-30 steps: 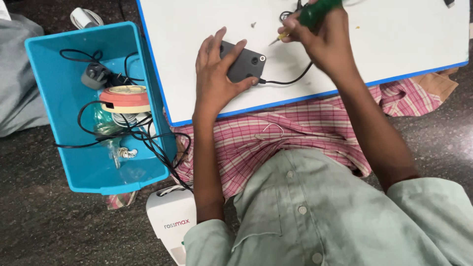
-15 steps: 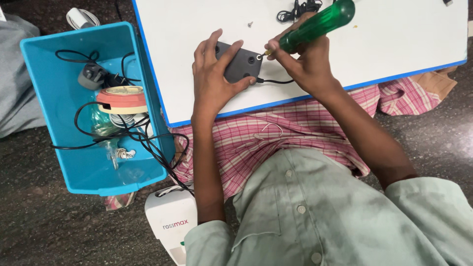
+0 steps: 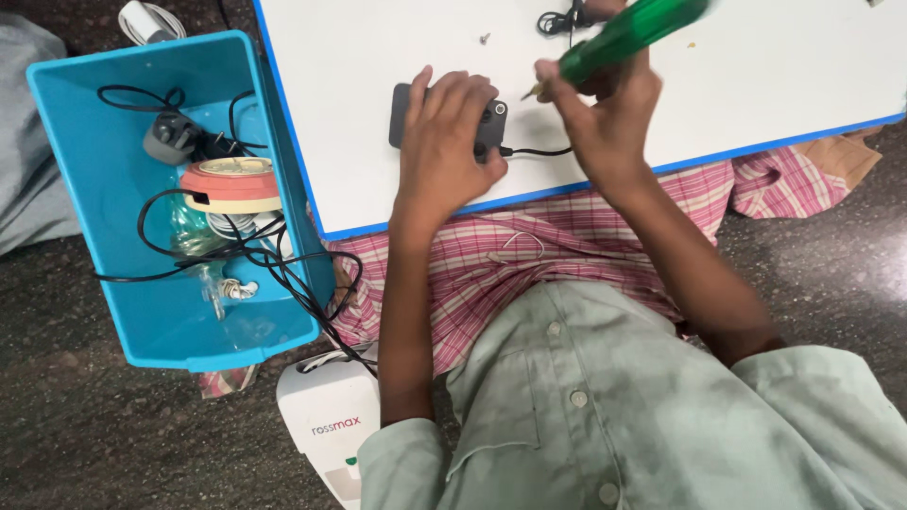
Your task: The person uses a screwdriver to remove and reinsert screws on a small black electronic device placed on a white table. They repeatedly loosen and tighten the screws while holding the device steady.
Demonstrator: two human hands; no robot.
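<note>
Dark grey, flat and rectangular, the small device (image 3: 491, 127) lies on the white bench (image 3: 756, 85) near its blue front edge, a thin black cable (image 3: 539, 151) running out of its right end.

Far left of the device, on the dark floor beside the bench, sits a blue plastic bin (image 3: 85, 189). Inside it are a grey plug adapter (image 3: 170, 139), a roll of tape (image 3: 231, 184) and a tangle of black wires (image 3: 236, 250), some spilling over the bin's right wall. Just below the bin stands a white box-shaped machine (image 3: 331, 420).

The left hand (image 3: 444, 151) lies flat over the device, fingers spread, pressing it to the bench and covering most of its top; its grip is open rather than closed around anything. Above the device a tiny screw (image 3: 485, 39) rests on the bench.

Right of the device, the right hand (image 3: 605, 118) has its grip closed around a green-handled screwdriver (image 3: 628, 36), which slants down and left so that its tip sits just off the device's upper right corner. Whether the tip touches the device I cannot tell. A small coil of black cord (image 3: 557, 19) lies at the bench's far edge, above that hand.
</note>
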